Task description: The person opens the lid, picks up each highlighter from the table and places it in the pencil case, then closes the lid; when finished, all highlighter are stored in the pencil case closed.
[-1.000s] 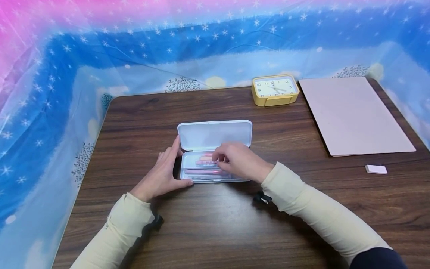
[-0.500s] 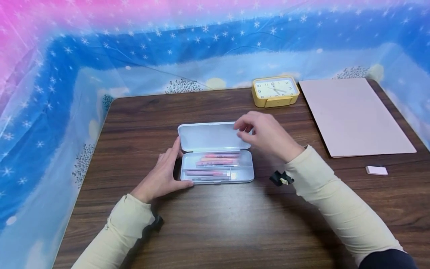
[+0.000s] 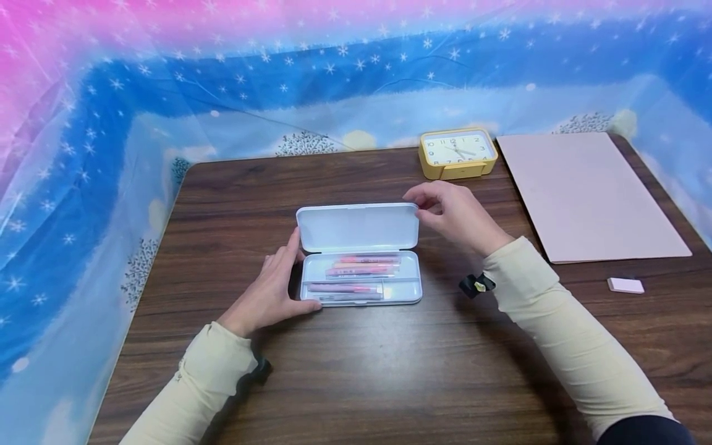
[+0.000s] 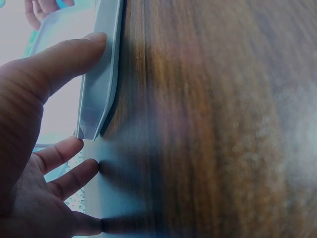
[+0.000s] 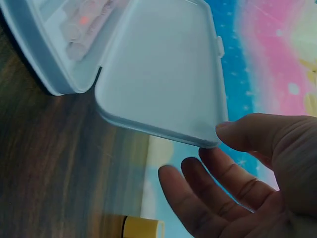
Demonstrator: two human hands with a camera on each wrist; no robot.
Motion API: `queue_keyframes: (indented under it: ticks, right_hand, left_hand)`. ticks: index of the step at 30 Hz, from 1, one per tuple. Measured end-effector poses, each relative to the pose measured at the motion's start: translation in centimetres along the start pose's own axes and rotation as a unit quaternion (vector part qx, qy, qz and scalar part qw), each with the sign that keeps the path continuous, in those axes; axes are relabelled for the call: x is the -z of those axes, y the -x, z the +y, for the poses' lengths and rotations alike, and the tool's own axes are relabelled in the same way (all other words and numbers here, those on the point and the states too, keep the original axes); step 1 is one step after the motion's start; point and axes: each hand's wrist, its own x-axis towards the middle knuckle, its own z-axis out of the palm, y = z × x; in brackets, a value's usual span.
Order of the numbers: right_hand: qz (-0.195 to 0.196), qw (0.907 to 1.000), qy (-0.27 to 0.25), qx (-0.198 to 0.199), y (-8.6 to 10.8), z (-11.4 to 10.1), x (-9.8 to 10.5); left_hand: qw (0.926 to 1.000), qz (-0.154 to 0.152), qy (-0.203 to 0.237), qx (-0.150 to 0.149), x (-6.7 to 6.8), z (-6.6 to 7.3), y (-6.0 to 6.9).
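Observation:
A white pencil case (image 3: 403, 290) lies on the table with its lid (image 3: 358, 227) raised. Several pink and pale pens (image 3: 364, 267) lie in its compartments. My left hand (image 3: 264, 293) holds the case around its left end. In the left wrist view, the thumb (image 4: 74, 58) rests along the front wall, and one finger touches the corner while others stand spread by the table. At the lid's upper right corner, my right hand (image 3: 453, 213) pinches the edge; its thumb (image 5: 247, 130) is on the inner face, a finger lies behind, and the remaining fingers are loosely bent.
A yellow alarm clock (image 3: 458, 154) stands at the back of the brown wooden table (image 3: 378, 377). Right of it lies a large pale pink folder or board (image 3: 592, 198), with a small white eraser (image 3: 625, 285) in front. A patterned cloth (image 3: 334, 68) surrounds the table.
My right hand has moved from over the pens, up and right, to the lid's corner and now pinches it. My left hand has stayed at the case's left end.

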Motion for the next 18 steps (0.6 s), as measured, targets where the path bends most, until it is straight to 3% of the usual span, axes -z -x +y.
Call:
queue_keyframes:
  ticks: [10, 18]
  right_hand:
    - [0.014, 0.9955, 0.054, 0.077, 0.3, 0.2, -0.4]
    - [0.018, 0.9757, 0.124, 0.18, 2.2, -0.2, -0.4]
  left_hand:
    - [1.0, 0.005, 0.004, 0.003, 0.0, 0.0, -0.1]
    - [0.9995, -0.006, 0.029, 0.014, 0.7, -0.2, 0.2]
